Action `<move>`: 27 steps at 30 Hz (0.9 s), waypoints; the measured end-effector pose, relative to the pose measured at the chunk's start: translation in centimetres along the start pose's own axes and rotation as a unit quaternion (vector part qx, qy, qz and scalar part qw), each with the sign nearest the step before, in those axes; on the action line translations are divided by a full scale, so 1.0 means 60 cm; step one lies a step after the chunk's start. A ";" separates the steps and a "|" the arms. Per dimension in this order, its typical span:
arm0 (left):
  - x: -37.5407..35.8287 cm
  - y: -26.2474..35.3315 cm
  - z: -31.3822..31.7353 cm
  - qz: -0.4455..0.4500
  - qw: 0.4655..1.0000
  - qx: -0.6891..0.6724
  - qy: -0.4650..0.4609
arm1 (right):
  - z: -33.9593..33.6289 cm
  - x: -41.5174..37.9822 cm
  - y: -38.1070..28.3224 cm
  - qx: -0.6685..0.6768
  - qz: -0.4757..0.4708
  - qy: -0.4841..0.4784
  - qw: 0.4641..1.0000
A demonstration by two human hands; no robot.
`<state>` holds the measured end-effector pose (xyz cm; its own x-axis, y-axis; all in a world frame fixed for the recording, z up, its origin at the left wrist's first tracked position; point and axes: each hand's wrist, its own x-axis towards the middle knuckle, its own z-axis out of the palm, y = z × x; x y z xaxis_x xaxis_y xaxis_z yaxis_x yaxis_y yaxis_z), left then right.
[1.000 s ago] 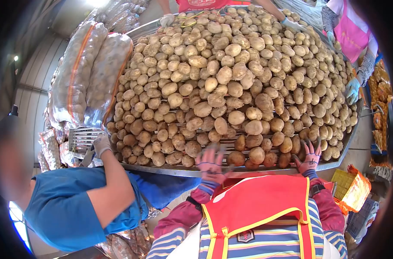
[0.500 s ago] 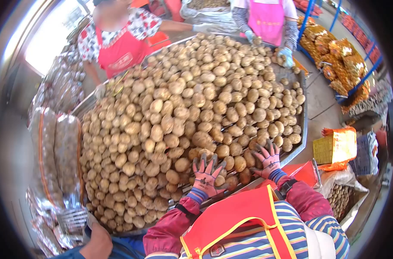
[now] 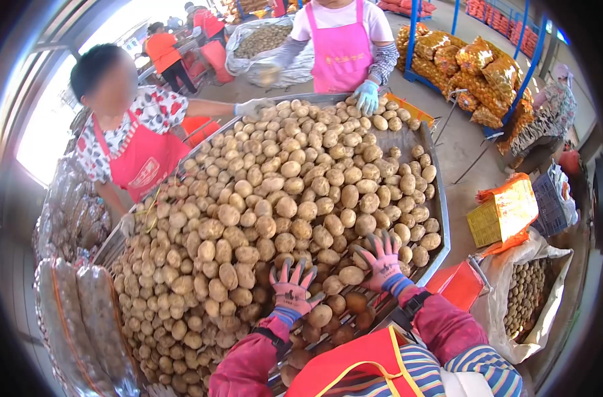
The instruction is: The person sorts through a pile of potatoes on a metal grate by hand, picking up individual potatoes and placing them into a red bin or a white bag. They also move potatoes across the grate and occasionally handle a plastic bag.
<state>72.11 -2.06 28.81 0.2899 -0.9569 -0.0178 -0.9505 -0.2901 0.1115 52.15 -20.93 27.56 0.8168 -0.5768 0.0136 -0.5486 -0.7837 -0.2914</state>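
A broad heap of round brown potatoes [image 3: 275, 198] covers the metal-rimmed sorting table [image 3: 440, 228]. Gloved in pink and grey, my left hand [image 3: 293, 291] lies palm down on the potatoes, fingers spread. My right hand [image 3: 383, 264], in a matching glove, is also spread flat against potatoes farther right. Neither hand is closed round a potato. Between my hands and the near edge, slats and several loose potatoes show. What lies beneath my palms is hidden.
Two co-workers in pink aprons stand across the table, one with a blue-gloved hand [image 3: 366, 98] over the heap. A sack of small potatoes [image 3: 526, 298] and a yellow box [image 3: 485, 223] are at right. Filled clear bags [image 3: 76, 317] stand at left.
My view has tilted up. Both hands have moved forward from the near edge, fingers still spread, exposing slats behind them. One co-worker's arm has swung from the heap toward the back sack.
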 end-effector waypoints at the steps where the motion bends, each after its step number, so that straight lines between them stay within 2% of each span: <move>1: 0.007 0.002 -0.005 0.002 1.000 0.017 -0.027 | 0.001 0.024 0.005 0.001 0.011 -0.033 0.999; 4: 0.026 -0.003 0.000 0.025 1.000 0.003 -0.004 | 0.007 0.082 0.039 -0.031 0.007 -0.040 0.999; 6: 0.051 0.000 0.002 0.037 0.999 0.018 -0.017 | 0.009 0.119 0.058 0.050 0.060 -0.030 0.997; 8: 0.097 0.011 -0.012 0.024 0.995 0.083 -0.043 | -0.024 0.155 0.045 -0.020 0.087 -0.095 0.992; 9: 0.119 0.011 -0.026 0.012 0.993 0.084 -0.081 | -0.031 0.167 0.046 -0.029 0.086 -0.113 0.989; 10: 0.129 0.006 -0.022 0.017 0.993 0.083 -0.078 | -0.040 0.182 0.048 -0.046 0.090 -0.134 0.986; 12: 0.146 -0.005 -0.009 0.066 0.992 0.097 -0.051 | -0.018 0.208 0.070 -0.079 0.084 -0.094 0.989; 13: 0.156 -0.006 -0.019 0.076 0.988 0.110 -0.072 | 0.006 0.219 0.088 -0.079 0.087 -0.093 0.989; 15: 0.173 -0.010 -0.021 0.088 0.986 0.113 -0.080 | 0.029 0.241 0.109 -0.098 0.085 -0.003 0.992; 18: 0.189 -0.009 -0.019 0.103 0.984 0.112 -0.093 | 0.011 0.252 0.127 -0.021 0.092 -0.006 0.995; 23: 0.195 -0.011 -0.012 0.105 0.984 0.107 -0.092 | 0.010 0.291 0.142 -0.031 0.091 0.010 0.995; 27: 0.194 0.001 -0.026 0.104 0.985 0.116 -0.073 | -0.019 0.340 0.161 0.084 0.185 0.004 0.979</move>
<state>75.59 -13.17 30.16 0.0838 -0.9830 -0.1636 -0.9924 -0.0676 -0.1024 63.28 -40.53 26.12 0.5654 -0.8166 -0.1161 -0.7694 -0.4714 -0.4311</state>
